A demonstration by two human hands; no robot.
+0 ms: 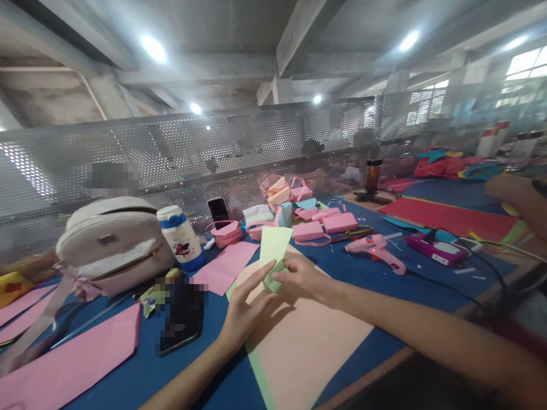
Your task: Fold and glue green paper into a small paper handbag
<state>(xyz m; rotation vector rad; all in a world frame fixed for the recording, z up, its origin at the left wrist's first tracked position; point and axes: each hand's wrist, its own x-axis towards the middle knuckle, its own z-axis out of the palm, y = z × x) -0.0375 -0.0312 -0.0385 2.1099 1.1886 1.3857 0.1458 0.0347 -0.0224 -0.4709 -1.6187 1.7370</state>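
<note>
A folded piece of light green paper [274, 244] is held upright between both hands, over a large peach sheet [311, 347] on the blue table. My left hand [248, 304] grips its lower left side with the fingers. At the lower right, my right hand [305, 279] pinches the paper between thumb and fingers. Under the peach sheet, a green sheet [258, 370] shows along the left edge. Just left of the hands lies a pink sheet [226, 266]. Beyond them sit several small folded pink paper bags [308, 232], some with strip handles.
A pink glue gun [376, 250] with a cable lies to the right, near a purple box [436, 249]. On the left stand a pale backpack [113, 245] and a bottle [182, 239], with a dark phone [183, 319] nearer me. Another person's arm [519, 199] reaches in at far right.
</note>
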